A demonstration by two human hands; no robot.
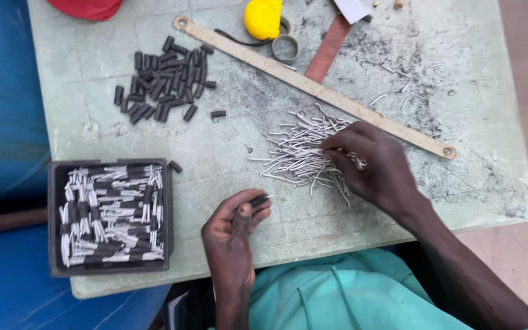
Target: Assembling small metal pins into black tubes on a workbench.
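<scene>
Right hand (pixel 371 168) sits on the loose pile of bent wire pins (pixel 300 153) mid-table, fingers pinched narrow into it; we should tease out one pin, not a tangle. Left hand (pixel 236 223) near the front edge grips one black sleeve (pixel 259 200) between thumb and fingers; keep its bore facing the pile. Spare sleeves (pixel 163 79) lie toward the far-left corner; tray (pixel 53 214) of finished pieces overhangs the left edge.

Worn table (pixel 245 244): pins (pixel 297 153), sleeves (pixel 163 79), tray (pixel 110 269)
</scene>
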